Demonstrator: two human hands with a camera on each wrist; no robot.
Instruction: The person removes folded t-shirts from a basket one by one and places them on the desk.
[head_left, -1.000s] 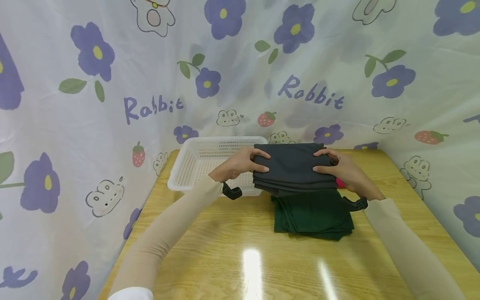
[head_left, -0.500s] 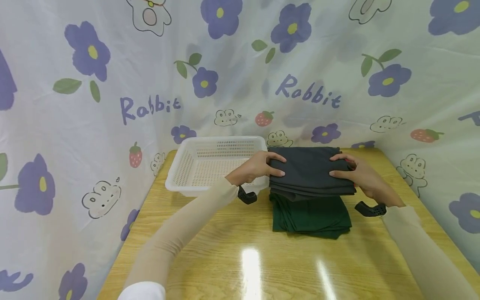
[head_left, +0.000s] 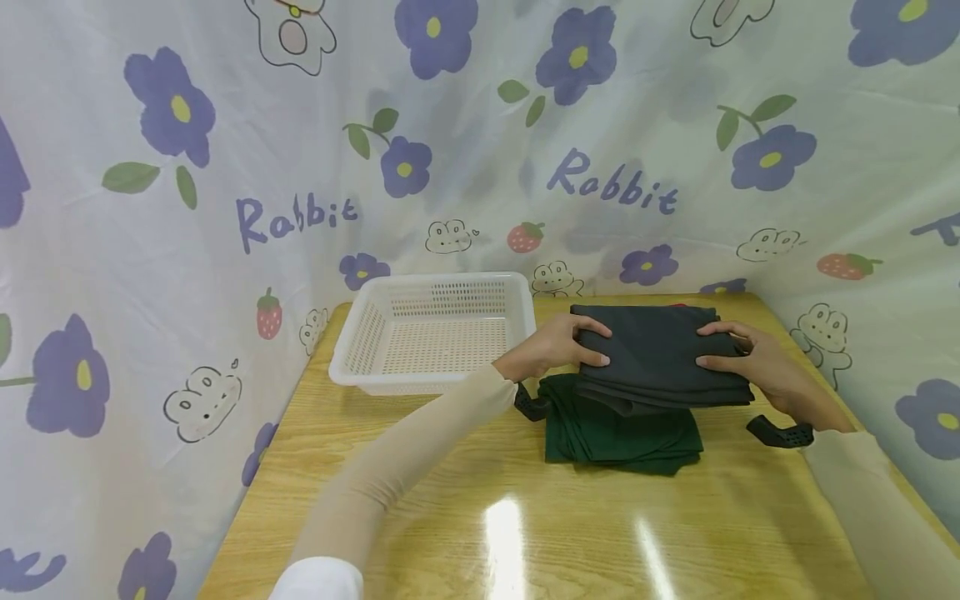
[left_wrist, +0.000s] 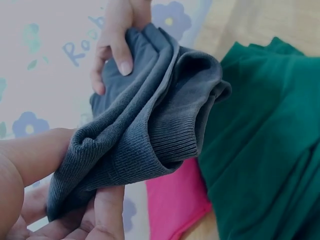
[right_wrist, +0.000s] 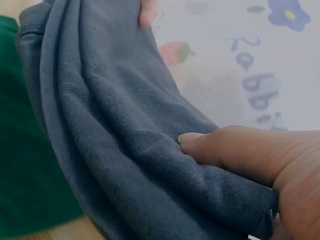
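Note:
A folded dark grey garment (head_left: 652,350) with ribbed edges is held up between both hands. My left hand (head_left: 555,343) grips its left end, thumb on one face and fingers beneath, as the left wrist view shows. At the other end my right hand (head_left: 768,371) pinches the layers; in the right wrist view the thumb (right_wrist: 225,147) presses the cloth. Just below lies a folded dark green garment (head_left: 622,442) on the table, partly hidden by the grey one. Bright pink cloth (left_wrist: 175,200) shows beneath the grey garment in the left wrist view.
A white perforated plastic basket (head_left: 420,382) stands at the back left of the wooden table (head_left: 420,525), nothing visible inside. A curtain (head_left: 480,108) printed with flowers and rabbits hangs behind and along both sides.
Both hands have carried the grey garment to the right and slightly nearer, away from the basket's right edge. The green garment and basket stay in place.

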